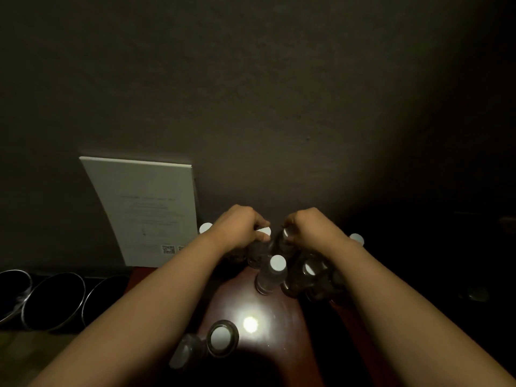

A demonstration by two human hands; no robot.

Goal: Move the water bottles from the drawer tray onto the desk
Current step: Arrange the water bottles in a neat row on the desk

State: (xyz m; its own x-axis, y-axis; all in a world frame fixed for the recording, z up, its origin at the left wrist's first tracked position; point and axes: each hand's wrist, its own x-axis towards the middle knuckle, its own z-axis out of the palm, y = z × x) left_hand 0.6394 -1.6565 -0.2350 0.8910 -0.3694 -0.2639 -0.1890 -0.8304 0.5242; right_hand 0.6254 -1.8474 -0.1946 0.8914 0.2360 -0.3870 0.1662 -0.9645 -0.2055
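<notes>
Left hand (240, 227) and right hand (310, 227) each gripped 1 bottle (261, 247) among white-capped bottles on the desk (268, 311).

I see white caps on the water bottles (271, 274), their bodies clear but reading dark grey in this dim light. Under them the desk (282, 328) is glossy reddish-brown with a white glare spot. At ten o'clock a pale grey-white card (148, 210) carries faint grey print and a black-and-white QR pattern. At eight o'clock, black bowls (54, 301) have silver rims
</notes>
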